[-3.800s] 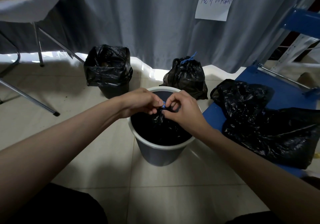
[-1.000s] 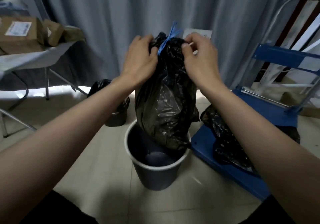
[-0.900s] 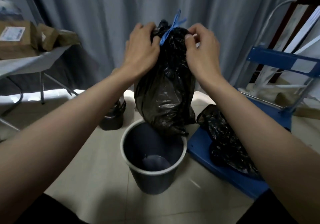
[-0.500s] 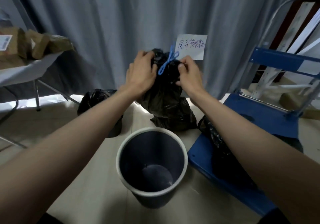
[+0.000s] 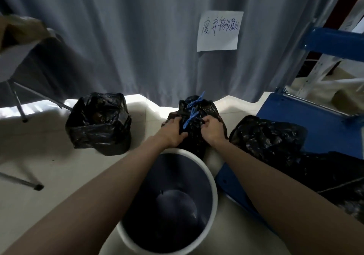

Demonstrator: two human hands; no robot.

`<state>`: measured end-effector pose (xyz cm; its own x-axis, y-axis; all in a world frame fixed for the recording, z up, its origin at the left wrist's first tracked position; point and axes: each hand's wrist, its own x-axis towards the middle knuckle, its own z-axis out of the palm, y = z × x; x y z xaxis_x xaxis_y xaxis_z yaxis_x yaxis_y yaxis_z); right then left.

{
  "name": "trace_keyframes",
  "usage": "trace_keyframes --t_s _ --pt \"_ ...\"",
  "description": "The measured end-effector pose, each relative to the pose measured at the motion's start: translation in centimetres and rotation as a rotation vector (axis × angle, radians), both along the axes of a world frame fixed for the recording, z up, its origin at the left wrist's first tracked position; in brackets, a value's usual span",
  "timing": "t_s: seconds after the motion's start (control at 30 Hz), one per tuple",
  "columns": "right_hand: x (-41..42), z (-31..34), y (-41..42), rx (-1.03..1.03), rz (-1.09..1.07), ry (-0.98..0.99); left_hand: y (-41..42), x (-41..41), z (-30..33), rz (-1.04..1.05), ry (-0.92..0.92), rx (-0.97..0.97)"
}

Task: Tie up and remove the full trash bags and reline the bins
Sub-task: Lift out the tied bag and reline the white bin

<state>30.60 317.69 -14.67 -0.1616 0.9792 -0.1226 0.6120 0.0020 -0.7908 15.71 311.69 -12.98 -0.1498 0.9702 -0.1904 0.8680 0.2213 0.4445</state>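
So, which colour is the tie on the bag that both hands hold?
Blue. The tie on the black bag shows in the head view.

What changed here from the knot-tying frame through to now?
The tied bag, knotted inside the grey bin at first, was lifted clear and carried forward to the floor by the curtain, against the other tied bag. The left hand and right hand still grip its neck. The bin now stands bare. The lined bin and the loose bags on the blue cart stayed put.
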Motion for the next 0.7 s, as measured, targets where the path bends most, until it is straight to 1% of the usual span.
trace_keyframes --t_s 0.07,0.1,0.2,0.27,0.4,0.5,0.6,0.7 --pt "0.7 -0.5 0.2 -0.002 0.065 -0.054 1.0 0.6 -1.0 -0.024 0.005 -0.098" --pt "0.9 -0.6 0.3 0.002 0.090 -0.076 1.3 0.9 -1.3 -0.022 0.031 -0.097" --pt "1.7 -0.1 0.2 -0.005 0.106 -0.136 1.3 1.4 -1.0 0.042 0.120 0.045" --pt "2.4 0.7 0.0 -0.018 0.118 -0.159 1.0 1.3 -0.2 0.067 0.150 0.107" --pt "5.2 2.2 -0.7 -0.028 0.201 -0.195 0.0 1.9 1.7 0.066 0.177 0.134" --pt "8.5 2.9 -1.5 -0.006 0.219 -0.224 -0.5 4.2 2.8 0.054 0.190 0.137" --pt "13.2 3.0 -2.6 -0.030 0.208 -0.271 -0.5 8.1 3.5 0.002 0.192 0.125" --pt "18.5 2.5 -3.5 -0.050 0.126 -0.317 -0.3 12.7 3.7 -0.116 0.194 0.073"
